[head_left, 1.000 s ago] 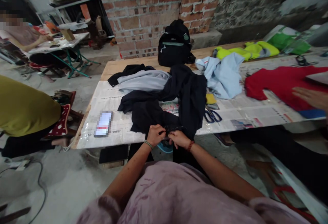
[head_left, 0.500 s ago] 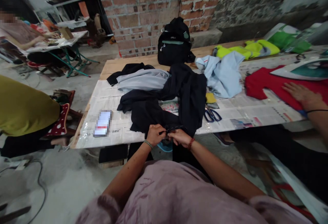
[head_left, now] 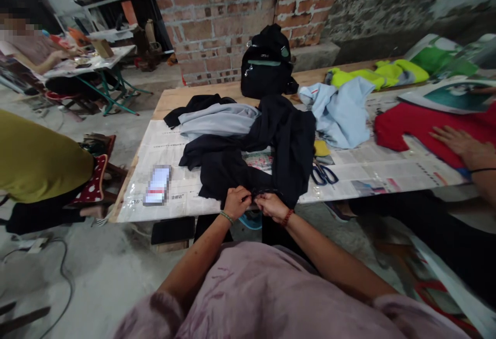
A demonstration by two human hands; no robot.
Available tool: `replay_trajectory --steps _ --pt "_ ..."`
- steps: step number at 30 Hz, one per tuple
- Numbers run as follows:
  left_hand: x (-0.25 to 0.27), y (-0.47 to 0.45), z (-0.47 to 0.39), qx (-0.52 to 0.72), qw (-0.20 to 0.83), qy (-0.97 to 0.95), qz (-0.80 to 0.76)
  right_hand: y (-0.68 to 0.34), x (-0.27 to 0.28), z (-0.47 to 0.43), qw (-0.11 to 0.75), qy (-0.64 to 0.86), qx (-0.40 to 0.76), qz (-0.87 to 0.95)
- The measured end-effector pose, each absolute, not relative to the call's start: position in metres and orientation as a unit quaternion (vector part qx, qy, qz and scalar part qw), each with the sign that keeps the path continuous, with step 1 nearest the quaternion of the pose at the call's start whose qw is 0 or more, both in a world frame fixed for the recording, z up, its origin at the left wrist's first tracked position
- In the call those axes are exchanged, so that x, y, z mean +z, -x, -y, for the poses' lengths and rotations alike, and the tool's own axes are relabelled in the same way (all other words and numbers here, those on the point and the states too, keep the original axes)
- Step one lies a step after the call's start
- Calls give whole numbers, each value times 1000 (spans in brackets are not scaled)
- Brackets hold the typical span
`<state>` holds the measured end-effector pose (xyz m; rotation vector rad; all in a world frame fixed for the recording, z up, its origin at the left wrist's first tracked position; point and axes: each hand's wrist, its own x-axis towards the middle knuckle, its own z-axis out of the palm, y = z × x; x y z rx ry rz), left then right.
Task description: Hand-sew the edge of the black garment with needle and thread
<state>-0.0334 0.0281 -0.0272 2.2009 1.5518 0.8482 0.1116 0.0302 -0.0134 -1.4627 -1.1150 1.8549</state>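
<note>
A dark garment (head_left: 222, 171) lies bunched on the newspaper-covered table (head_left: 186, 204), its near edge at the table's front. My left hand (head_left: 237, 202) pinches that edge with closed fingers. Close beside it, my right hand (head_left: 273, 207) is closed on the same dark cloth; whether a small tool such as a needle is between its fingers is too small to tell. Grey cloth (head_left: 220, 119) rests behind the dark folds. Blue-handled scissors (head_left: 324, 174) lie right of the garment, near a yellow cloth piece (head_left: 321, 148).
A phone (head_left: 157, 185) lies at the left. A black backpack (head_left: 266, 65), light blue cloth (head_left: 341, 114) and neon yellow garment (head_left: 382, 74) stand or lie behind. At the right, a co-worker's hand (head_left: 459, 145) presses red cloth (head_left: 406, 122) beside an iron (head_left: 445, 96).
The co-worker's iron has shifted a little left and up on the red cloth. My hands stay at the dark garment's edge, with barely any movement. The view has shifted slightly.
</note>
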Motion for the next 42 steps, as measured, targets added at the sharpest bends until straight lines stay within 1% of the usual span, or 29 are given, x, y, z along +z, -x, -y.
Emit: replay_trajectory --steps 6,13,16,21,25,31,35,39,42 --pt "-30 35 -32 337 190 -739 -552 -113 -9 -35 260 533 682 427" --pt "-33 34 -28 275 146 -799 -515 -107 -15 -31 275 602 624 416" --pt "-33 34 -28 269 141 -794 -526 -105 -16 -29 275 601 624 416" --pt "-35 32 -29 292 130 -761 -565 -105 -16 -29 283 597 628 411" --pt "-36 33 -28 280 116 -782 -545 -103 -16 -30 287 597 632 403" --pt "-34 33 -28 305 145 -760 -556 -106 -15 -27 287 585 646 397" --pt "-35 33 -29 285 137 -783 -535 -105 -13 -27 296 589 642 391" --pt "-35 33 -29 311 142 -756 -558 -105 -15 -27 291 584 647 395" --pt "-34 33 -28 295 129 -779 -539 -106 -18 -27 291 591 639 397"
